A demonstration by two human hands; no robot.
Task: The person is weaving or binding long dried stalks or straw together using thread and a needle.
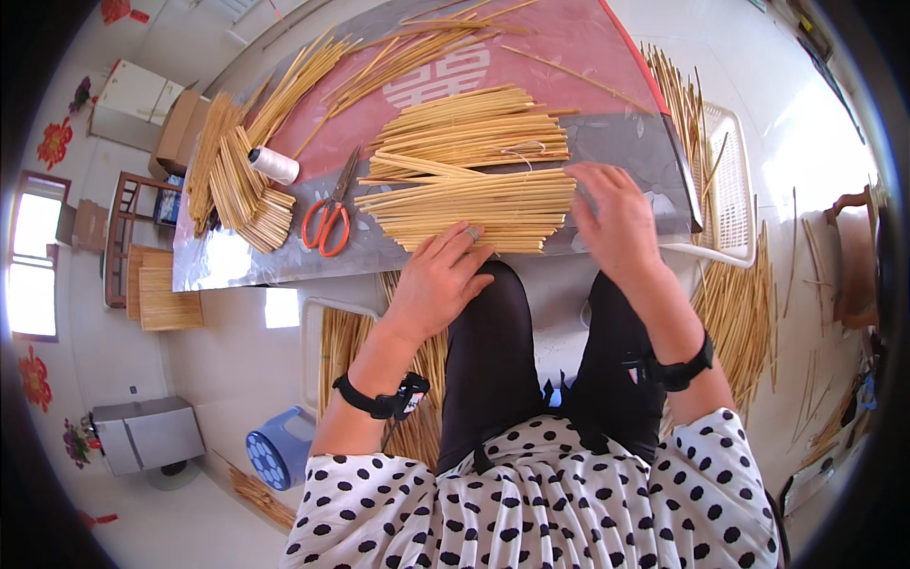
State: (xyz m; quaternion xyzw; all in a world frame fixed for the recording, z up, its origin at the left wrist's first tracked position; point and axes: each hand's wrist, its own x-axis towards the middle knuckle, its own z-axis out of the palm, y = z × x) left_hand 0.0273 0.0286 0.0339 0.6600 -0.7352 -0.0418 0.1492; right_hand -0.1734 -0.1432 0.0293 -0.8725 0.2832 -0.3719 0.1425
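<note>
A row of pale, straw-coloured sticks lies side by side near the table's front edge. My left hand rests on its near edge with fingers spread, a ring on one of them. At the row's right end hovers my right hand, thumb apart from the bent fingers and nothing visible in it; whether its fingertips touch the stick ends I cannot tell. Just beyond lies a second bundle of sticks, with a loop of white thread over its right part. Orange-handled scissors and a white thread spool lie to the left.
Folded stick bundles and loose sticks cover the table's left and far parts. A white plastic basket of sticks stands at the right edge. More sticks lie on the floor. A blue stool stands lower left.
</note>
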